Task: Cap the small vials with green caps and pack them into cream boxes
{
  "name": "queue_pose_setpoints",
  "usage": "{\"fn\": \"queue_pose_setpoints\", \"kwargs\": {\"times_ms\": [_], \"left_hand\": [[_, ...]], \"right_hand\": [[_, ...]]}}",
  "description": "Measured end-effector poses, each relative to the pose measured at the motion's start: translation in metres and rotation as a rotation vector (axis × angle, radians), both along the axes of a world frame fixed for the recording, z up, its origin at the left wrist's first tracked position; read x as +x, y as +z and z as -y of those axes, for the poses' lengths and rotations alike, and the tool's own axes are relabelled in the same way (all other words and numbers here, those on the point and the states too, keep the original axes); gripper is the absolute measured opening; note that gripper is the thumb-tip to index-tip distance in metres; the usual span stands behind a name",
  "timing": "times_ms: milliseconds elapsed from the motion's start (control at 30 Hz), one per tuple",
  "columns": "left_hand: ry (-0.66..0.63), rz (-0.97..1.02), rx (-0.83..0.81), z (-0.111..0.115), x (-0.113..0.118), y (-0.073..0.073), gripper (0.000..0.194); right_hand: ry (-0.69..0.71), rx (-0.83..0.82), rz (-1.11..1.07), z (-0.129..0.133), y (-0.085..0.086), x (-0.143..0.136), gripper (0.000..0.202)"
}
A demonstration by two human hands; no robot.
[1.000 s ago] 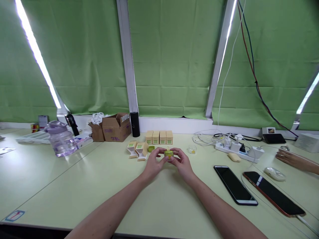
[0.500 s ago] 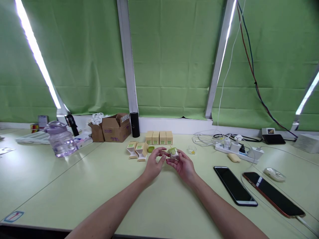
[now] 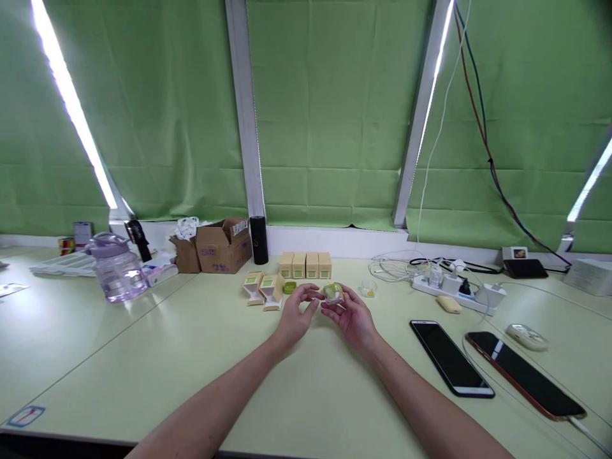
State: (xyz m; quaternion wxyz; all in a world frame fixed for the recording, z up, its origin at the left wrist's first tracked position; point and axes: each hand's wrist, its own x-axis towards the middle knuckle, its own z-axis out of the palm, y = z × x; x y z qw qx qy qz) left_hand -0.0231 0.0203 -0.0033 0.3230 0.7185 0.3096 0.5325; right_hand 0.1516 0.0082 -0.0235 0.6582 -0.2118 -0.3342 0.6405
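Between the fingers of my right hand is a small clear case with green inside, held just above the table. My left hand is beside its left side, thumb and fingers apart, with nothing in it. Behind the left hand lies a small green piece. Two opened cream boxes lean to the left of it. Several closed cream boxes stand in a row farther back. A clear little container with something yellow rests to the right of my right hand.
At the left are a purple water jug and a cardboard box, with a black cylinder beside it. Right of my hands lie a power strip, a dark phone and another phone on a cable.
The clear case has turned slightly in my right hand. Both hands are in nearly the same place.
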Motion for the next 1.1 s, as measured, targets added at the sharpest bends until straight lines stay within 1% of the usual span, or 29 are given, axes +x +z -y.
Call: {"fn": "queue_pose_setpoints", "kwargs": {"times_ms": [67, 200, 333, 500, 733, 833, 1000, 1100], "left_hand": [[-0.015, 0.021, -0.037, -0.0011, 0.0001, -0.0003, 0.026], [-0.035, 0.033, -0.111, -0.0036, -0.0001, -0.0016, 0.037], [-0.032, 0.011, -0.156, -0.0052, -0.0004, -0.0034, 0.051], [-0.022, 0.01, -0.182, -0.0058, 0.0004, -0.0048, 0.063], [-0.017, -0.01, -0.159, -0.0048, 0.0013, -0.0044, 0.061], [-0.034, -0.024, -0.144, -0.0052, 0.0004, -0.004, 0.061], [-0.055, -0.041, -0.126, -0.0041, -0.0008, -0.0026, 0.058], [-0.06, -0.034, -0.14, -0.0029, -0.0005, -0.0025, 0.057]], "right_hand": [[-0.018, 0.003, 0.011, 0.0025, 0.0032, -0.0004, 0.047], [-0.086, 0.027, 0.063, 0.0071, 0.0076, -0.0021, 0.054], [-0.14, 0.046, 0.128, 0.0086, 0.008, -0.003, 0.059], [-0.155, 0.073, 0.174, 0.0074, 0.0067, -0.0022, 0.065], [-0.162, 0.095, 0.198, 0.0064, 0.0057, -0.003, 0.07], [-0.177, 0.11, 0.219, 0.0063, 0.0052, -0.0037, 0.072], [-0.232, 0.163, 0.307, 0.0071, 0.0052, -0.0041, 0.072], [-0.237, 0.196, 0.372, 0.0081, 0.0056, -0.0044, 0.071]]}}
